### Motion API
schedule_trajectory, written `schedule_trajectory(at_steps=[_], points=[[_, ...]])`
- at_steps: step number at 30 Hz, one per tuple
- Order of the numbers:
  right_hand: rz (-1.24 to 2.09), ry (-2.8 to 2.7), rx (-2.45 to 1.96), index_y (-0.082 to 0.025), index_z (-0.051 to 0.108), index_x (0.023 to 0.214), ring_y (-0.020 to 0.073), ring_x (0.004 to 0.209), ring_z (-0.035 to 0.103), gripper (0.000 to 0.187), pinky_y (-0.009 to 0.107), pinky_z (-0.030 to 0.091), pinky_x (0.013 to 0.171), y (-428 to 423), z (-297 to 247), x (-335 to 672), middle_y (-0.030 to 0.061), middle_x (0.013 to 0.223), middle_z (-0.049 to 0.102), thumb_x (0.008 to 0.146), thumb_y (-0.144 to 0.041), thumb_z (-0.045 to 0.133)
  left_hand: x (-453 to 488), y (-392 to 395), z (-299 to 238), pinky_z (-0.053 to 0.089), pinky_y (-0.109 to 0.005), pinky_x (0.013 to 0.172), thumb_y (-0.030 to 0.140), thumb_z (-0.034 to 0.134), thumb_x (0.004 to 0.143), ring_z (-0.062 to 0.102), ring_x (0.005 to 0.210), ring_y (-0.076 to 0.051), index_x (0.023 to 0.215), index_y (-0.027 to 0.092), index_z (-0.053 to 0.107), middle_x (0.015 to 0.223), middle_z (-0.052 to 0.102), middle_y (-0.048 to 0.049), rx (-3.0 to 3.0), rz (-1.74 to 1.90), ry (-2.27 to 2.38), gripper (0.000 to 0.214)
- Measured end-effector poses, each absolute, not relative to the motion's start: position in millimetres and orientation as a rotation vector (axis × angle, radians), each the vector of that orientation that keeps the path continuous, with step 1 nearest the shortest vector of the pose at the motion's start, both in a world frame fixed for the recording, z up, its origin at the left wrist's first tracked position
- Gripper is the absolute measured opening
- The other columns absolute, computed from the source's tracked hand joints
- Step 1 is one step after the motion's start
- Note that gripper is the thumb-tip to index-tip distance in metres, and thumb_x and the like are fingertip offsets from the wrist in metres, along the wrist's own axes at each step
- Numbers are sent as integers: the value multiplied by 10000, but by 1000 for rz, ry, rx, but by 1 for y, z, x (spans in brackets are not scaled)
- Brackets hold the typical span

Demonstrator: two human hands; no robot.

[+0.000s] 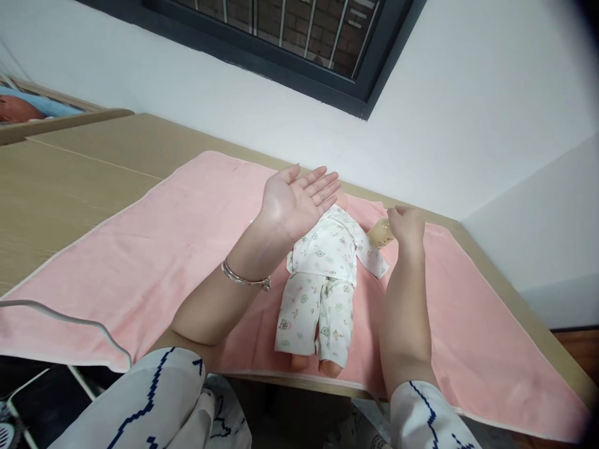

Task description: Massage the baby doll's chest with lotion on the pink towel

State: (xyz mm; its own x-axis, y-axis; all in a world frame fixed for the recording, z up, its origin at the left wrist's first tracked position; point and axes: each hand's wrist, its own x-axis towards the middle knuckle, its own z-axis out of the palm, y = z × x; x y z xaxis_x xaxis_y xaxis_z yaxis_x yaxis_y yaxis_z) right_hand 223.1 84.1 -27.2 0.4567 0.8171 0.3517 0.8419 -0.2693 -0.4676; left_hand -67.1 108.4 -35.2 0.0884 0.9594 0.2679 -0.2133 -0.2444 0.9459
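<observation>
My left hand (304, 196) is open with the palm turned up and fingers stretched out. It is raised in front of the doll's head, which is mostly hidden behind it. A silver bracelet (246, 279) circles my left wrist. The doll (327, 249) lies on its back in a white printed top and trousers, with its feet towards me. To the right of the doll, my right hand (408, 226) is closed on a small clear bottle (381, 233) of pale yellow liquid. The bottle tilts beside the doll's sleeve.
A pink cloth (196, 231) covers much of the wooden table (93, 162). A grey cable (70, 318) crosses its left front corner. A wooden-rimmed bed (65, 115) with blue lining stands at the far left. A white wall and dark-framed window (281, 56) rise behind.
</observation>
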Motion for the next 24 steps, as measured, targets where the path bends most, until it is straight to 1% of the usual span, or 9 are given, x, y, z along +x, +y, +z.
schedule_trajectory(at_steps=[3, 5, 8, 10, 12, 15, 18, 21, 24], points=[[16, -1393, -1985, -160, 734, 1090, 305, 1094, 656, 370, 421, 490, 925, 82, -28, 221, 152, 1204, 704, 848, -325, 508, -65, 91, -24, 436, -604, 1053, 474, 257, 1018, 425, 1412, -381, 1274, 227, 598, 1222, 627, -139, 1280, 1446, 835, 493], [3, -1368, -1883, -149, 699, 1193, 309, 1252, 589, 422, 453, 448, 1046, 77, -25, 213, 162, 1358, 629, 857, -321, 510, -62, 75, -12, 446, -593, 1054, 451, 260, 1015, 435, 1410, -377, 1242, 223, 623, 1214, 639, -141, 1227, 1406, 786, 485], [26, -1391, -1698, -184, 653, 1281, 280, 1374, 502, 440, 478, 389, 1146, 57, -14, 192, 124, 1441, 576, 899, -329, 489, -56, 51, 5, 473, -551, 1059, 428, 253, 1007, 502, 1368, -350, 1217, 211, 637, 1229, 659, -142, 1026, 1225, 660, 488], [86, -1473, -1570, -224, 621, 1323, 269, 1387, 494, 437, 506, 391, 1156, 39, -6, 172, 96, 1448, 574, 936, -361, 471, -51, 36, 13, 472, -508, 1088, 419, 260, 998, 530, 1353, -319, 1250, 202, 617, 1290, 647, -137, 857, 1098, 572, 487], [97, -1560, -1443, -237, 598, 1350, 272, 1423, 452, 446, 537, 354, 1185, 19, -1, 150, 84, 1491, 532, 963, -416, 470, -47, 24, 17, 444, -469, 1134, 420, 297, 986, 527, 1363, -288, 1307, 195, 580, 1361, 614, -130, 716, 1011, 519, 484], [111, -1733, -1283, -294, 425, 1495, 259, 1507, 305, 530, 544, 285, 1228, -6, 2, 118, 45, 1610, 363, 1001, -483, 419, -42, 6, 20, 386, -437, 1190, 434, 345, 975, 508, 1384, -268, 1356, 181, 547, 1405, 593, -127, 581, 925, 469, 500], [33, -1925, -1232, -334, 219, 1577, 273, 1554, 135, 592, 606, 185, 1246, -23, -1, 94, 10, 1674, 190, 1024, -514, 332, -42, -10, 25, 352, -457, 1216, 425, 306, 1000, 491, 1398, -271, 1383, 191, 533, 1400, 607, -100, 568, 854, 356, 503], [-72, -2051, -1181, -295, 13, 1604, 297, 1562, -9, 649, 653, 92, 1246, -36, -9, 75, 15, 1697, 31, 1036, -507, 242, -45, -21, 32, 352, -465, 1224, 420, 233, 1029, 466, 1418, -262, 1399, 229, 521, 1371, 634, -44, 656, 898, 297, 506], [-115, -2099, -1063, -223, -149, 1586, 310, 1554, -88, 702, 638, 75, 1261, -49, -17, 58, 40, 1694, -81, 1031, -513, 167, -48, -26, 35, 337, -441, 1239, 446, 206, 1040, 400, 1462, -250, 1405, 245, 509, 1390, 619, -17, 767, 999, 350, 515]])
